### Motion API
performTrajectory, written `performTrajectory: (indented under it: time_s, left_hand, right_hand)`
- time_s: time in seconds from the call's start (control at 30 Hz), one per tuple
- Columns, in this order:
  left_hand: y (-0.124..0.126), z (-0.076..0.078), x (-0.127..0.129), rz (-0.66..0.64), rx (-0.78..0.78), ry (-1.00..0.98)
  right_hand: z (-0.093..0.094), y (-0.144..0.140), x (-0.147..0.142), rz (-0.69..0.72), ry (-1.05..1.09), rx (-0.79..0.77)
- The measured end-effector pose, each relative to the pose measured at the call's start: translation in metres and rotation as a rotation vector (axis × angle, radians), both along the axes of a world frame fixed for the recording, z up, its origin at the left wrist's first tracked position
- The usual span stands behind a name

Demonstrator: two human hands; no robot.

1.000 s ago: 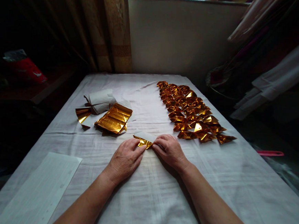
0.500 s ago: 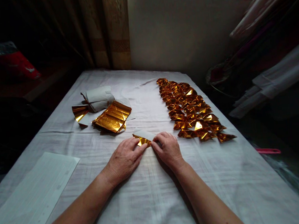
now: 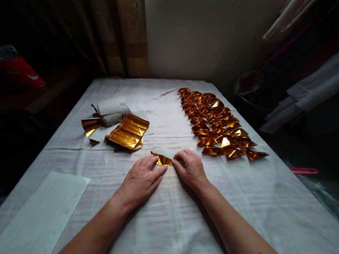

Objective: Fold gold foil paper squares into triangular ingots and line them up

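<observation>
A sheet of gold foil paper (image 3: 164, 159) lies on the cloth between my hands, its near edge folded up gold and its far part showing the pale back. My left hand (image 3: 141, 179) grips the left side of the fold, thumb along the near edge. On the other side, my right hand (image 3: 191, 169) pinches the right end between thumb and curled fingers. Beyond my left hand rests a stack of gold foil sheets (image 3: 129, 132). Rows of folded gold foil pieces (image 3: 216, 119) stand to the right of my right hand.
A white cloth (image 3: 171, 228) covers the table. Pale folded sheets (image 3: 112, 107) and a curled gold foil piece (image 3: 91, 127) lie at the back left. A lined paper sheet (image 3: 44, 219) sits at the left front. A pink handle (image 3: 304, 170) shows past the right edge.
The gold fold between my hands has changed shape slightly, showing a more rounded near edge. Both hands keep nearly the same place and grip.
</observation>
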State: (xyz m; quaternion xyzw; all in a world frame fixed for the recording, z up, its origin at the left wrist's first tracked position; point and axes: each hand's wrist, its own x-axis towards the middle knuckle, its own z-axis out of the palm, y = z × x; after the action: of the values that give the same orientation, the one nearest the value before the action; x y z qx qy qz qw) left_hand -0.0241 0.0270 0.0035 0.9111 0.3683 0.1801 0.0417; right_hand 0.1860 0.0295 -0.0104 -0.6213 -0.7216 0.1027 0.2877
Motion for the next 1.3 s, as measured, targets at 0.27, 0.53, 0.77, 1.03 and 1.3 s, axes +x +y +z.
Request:
performTrajectory:
  time_s: [0.27, 0.53, 0.77, 1.03, 1.3]
  left_hand:
    - [-0.001, 0.003, 0.001, 0.008, 0.023, 0.009]
    - [-0.001, 0.002, 0.003, 0.029, 0.011, 0.003]
    - [-0.003, 0.001, 0.003, 0.035, 0.003, -0.023]
    - [0.004, -0.010, -0.006, 0.072, -0.066, -0.189]
    - [0.015, -0.011, -0.013, 0.146, -0.038, -0.145]
  right_hand:
    - [-0.008, 0.003, 0.004, 0.011, 0.019, 0.037]
    - [0.000, -0.008, -0.002, 0.104, -0.091, 0.218]
    - [0.005, -0.013, -0.011, 0.177, -0.182, 0.163]
    - [0.010, -0.017, -0.014, 0.159, -0.203, 0.079]
    - [0.008, -0.015, -0.016, 0.124, -0.187, 0.066]
